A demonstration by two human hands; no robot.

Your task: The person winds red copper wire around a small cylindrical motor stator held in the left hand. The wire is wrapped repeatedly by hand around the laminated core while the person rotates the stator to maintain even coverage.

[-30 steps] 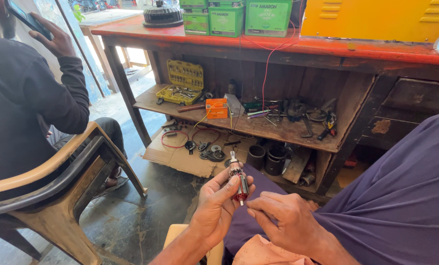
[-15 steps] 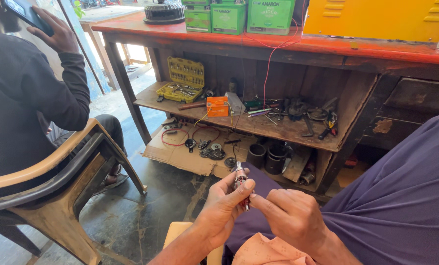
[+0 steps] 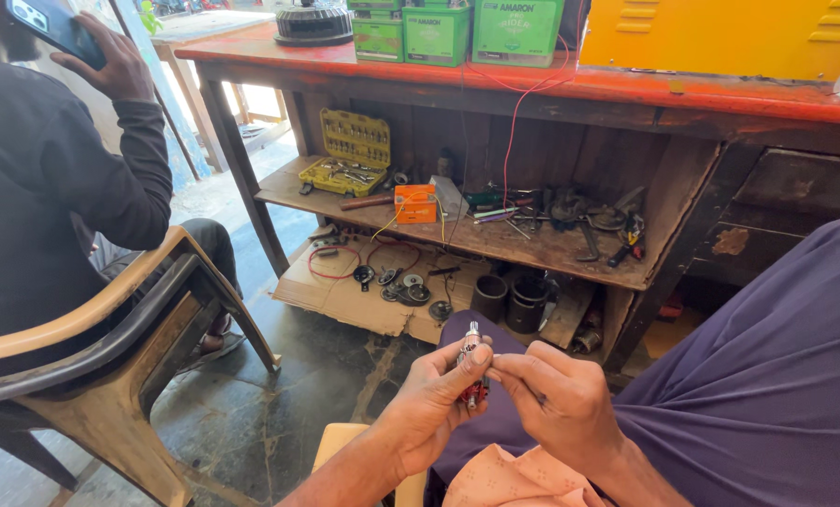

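One view, head cam. Left hand [image 3: 429, 408] is pinching a small metal-and-red motor armature [image 3: 471, 361] upright over the lap, fingers closed around it. Right hand [image 3: 556, 399] is closing thumb and forefinger on its side. Looks like winding inspection; next move is needing a steady fingertip grip. Workbench shelf [image 3: 532, 246] is sitting well beyond.

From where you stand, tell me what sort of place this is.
Most likely a small repair workshop for electrical or motor parts. A worn red workbench carries green boxed batteries, its lower shelf is strewn with hand tools and a yellow socket set, and both hands work a small armature-like part.
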